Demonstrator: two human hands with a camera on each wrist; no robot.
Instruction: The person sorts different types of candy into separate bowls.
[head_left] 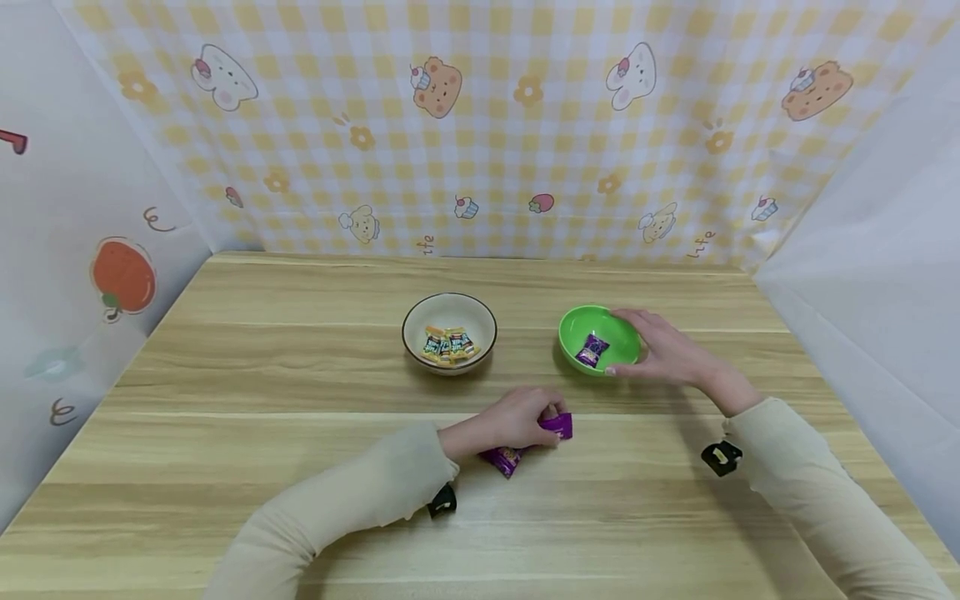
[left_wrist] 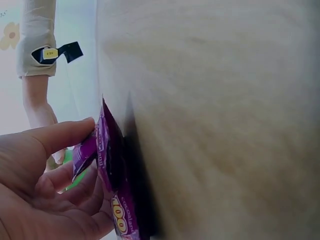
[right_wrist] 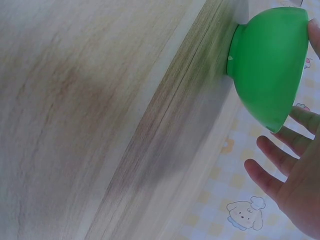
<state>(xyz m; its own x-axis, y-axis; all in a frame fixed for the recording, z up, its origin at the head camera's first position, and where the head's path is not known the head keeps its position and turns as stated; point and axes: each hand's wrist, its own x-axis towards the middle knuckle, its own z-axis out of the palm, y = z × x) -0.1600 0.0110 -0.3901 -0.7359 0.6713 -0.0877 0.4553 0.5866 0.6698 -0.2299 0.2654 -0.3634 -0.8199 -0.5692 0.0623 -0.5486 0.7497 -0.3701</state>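
Observation:
In the head view my left hand [head_left: 517, 421] pinches a purple candy packet [head_left: 558, 425] low over the table. A second purple packet [head_left: 504, 460] shows beneath that hand, partly hidden by it. The left wrist view has the thumb and fingers around a purple wrapper [left_wrist: 86, 152], beside another one with lettering [left_wrist: 120, 210]. My right hand [head_left: 663, 352] spans the near right side of a green bowl [head_left: 576, 321], thumb and fingertips at its rim. One purple candy [head_left: 592, 350] lies inside. Seen from the right wrist, the fingers [right_wrist: 267, 177] are straight and spread.
Left of the green bowl stands a cream bowl [head_left: 450, 307] with a dark rim, holding several yellow-wrapped candies [head_left: 448, 343]. Both bowls sit on a wood-grain table [head_left: 300, 375]. A yellow checked cloth [head_left: 487, 150] hangs behind, with pale side walls.

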